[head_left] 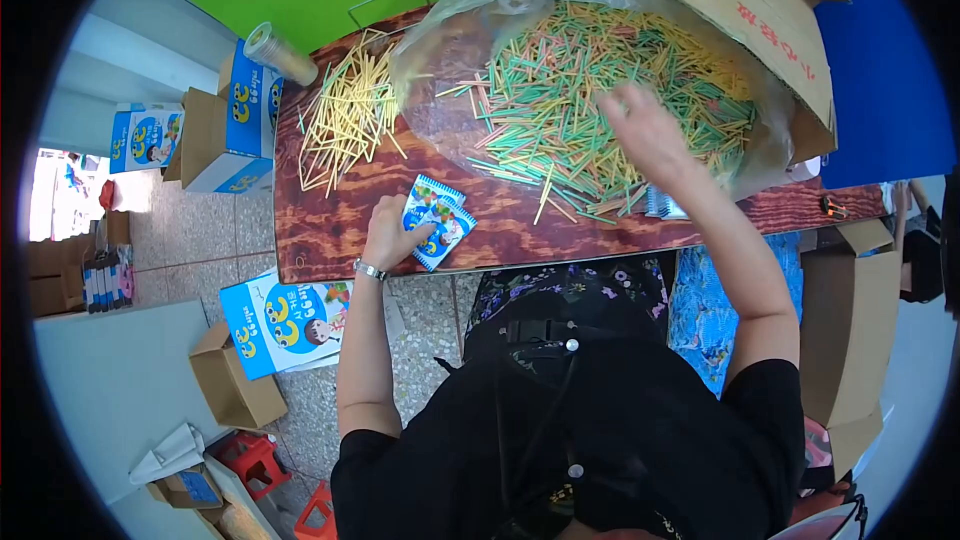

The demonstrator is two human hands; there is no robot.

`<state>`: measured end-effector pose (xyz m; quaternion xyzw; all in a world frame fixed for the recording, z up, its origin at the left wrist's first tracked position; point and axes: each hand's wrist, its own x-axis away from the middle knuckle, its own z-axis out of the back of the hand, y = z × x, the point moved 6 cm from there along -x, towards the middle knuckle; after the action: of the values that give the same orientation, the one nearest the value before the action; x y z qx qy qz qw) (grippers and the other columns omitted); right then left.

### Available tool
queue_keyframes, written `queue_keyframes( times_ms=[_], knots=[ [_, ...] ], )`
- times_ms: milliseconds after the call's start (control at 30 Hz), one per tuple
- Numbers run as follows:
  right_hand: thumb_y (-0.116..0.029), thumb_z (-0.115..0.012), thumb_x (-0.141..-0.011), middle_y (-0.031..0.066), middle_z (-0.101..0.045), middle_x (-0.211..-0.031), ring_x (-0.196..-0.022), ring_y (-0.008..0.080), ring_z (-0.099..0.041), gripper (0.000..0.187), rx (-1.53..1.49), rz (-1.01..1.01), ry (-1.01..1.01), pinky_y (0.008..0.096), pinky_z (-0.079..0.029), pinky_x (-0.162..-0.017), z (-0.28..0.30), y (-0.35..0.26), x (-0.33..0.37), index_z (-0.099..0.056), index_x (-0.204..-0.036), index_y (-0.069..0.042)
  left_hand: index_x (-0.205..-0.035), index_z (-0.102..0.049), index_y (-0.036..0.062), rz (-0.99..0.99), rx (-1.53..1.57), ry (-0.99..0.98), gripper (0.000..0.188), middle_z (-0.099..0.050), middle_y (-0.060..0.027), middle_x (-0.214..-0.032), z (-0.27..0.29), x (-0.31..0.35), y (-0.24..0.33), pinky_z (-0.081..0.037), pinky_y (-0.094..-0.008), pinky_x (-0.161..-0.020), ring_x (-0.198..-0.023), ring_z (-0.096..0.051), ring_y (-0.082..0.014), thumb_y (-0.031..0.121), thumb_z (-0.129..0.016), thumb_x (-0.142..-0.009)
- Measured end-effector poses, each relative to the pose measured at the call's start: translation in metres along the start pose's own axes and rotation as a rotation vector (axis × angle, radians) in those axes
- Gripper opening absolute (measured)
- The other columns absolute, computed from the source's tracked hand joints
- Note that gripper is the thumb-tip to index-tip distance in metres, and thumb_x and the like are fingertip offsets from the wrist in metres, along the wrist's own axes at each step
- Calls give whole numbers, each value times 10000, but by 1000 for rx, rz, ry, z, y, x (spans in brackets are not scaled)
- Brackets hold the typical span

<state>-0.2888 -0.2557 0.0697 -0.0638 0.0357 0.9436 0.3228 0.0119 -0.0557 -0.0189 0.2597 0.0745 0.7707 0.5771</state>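
My left hand, with a metal watch at its wrist, is at the table's near edge. Its thumb lies across small blue-and-white packets that overlap one another, and its fingers are closed at their left side. Farther right, my right hand is over a big heap of thin coloured sticks, green, yellow and pink. Its fingers are bent and slightly blurred, so I cannot make out whether they hold any sticks. The heap spills from a clear plastic bag inside a tipped cardboard carton.
Pale yellow sticks lie in a loose pile on the red-brown wooden table. A clear cylindrical container stands at the left corner. Blue printed boxes are left of it. An open cardboard box stands at the right.
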Motion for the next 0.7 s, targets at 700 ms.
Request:
queue_keyframes(
  times_ms=[700],
  knots=[
    [-54, -603, -779, 112, -556, -915, -806, 323, -607, 320, -148, -70, 364, 419, -530, -647, 27, 13, 20, -530, -1089, -80, -1156, -560, -57, 264, 1746, -90, 279, -673, -128, -1048, -58, -19, 66, -581, -344, -772, -887, -687, -207, 57, -607, -906]
  ],
)
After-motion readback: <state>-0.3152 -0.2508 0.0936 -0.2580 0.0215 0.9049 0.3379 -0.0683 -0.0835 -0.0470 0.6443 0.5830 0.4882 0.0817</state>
